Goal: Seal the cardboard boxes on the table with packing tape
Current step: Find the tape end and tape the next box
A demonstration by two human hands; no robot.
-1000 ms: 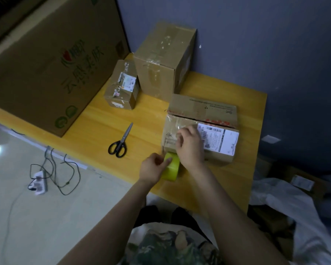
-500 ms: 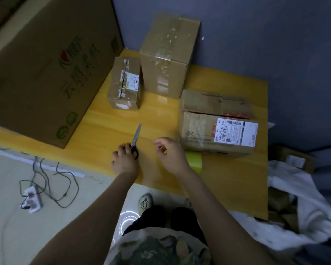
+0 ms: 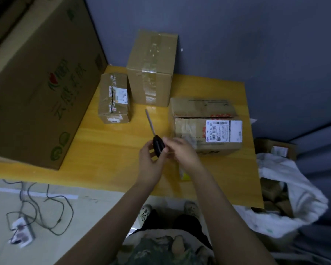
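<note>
My left hand (image 3: 150, 161) grips the black handles of the scissors (image 3: 158, 146) above the table, blades pointing away from me. My right hand (image 3: 182, 152) meets the same handles from the right; it is blurred, so its grip is unclear. The yellow-green tape roll (image 3: 185, 176) lies on the wooden table (image 3: 111, 150), mostly hidden under my right forearm. Just beyond my right hand sits a flat cardboard box (image 3: 203, 111) with a white shipping label. A small box (image 3: 114, 98) with a split top seam and a taller taped box (image 3: 151, 69) stand further back.
A very large printed carton (image 3: 36, 83) leans along the table's left side. A power strip (image 3: 21, 234) with cables lies on the floor at left. White plastic wrapping (image 3: 287, 203) and cardboard scraps fill the space right of the table. A grey wall stands behind.
My left hand has lifted the scissors off the table and brought them right. My right hand has left the tape roll and come to the scissors' handles.
</note>
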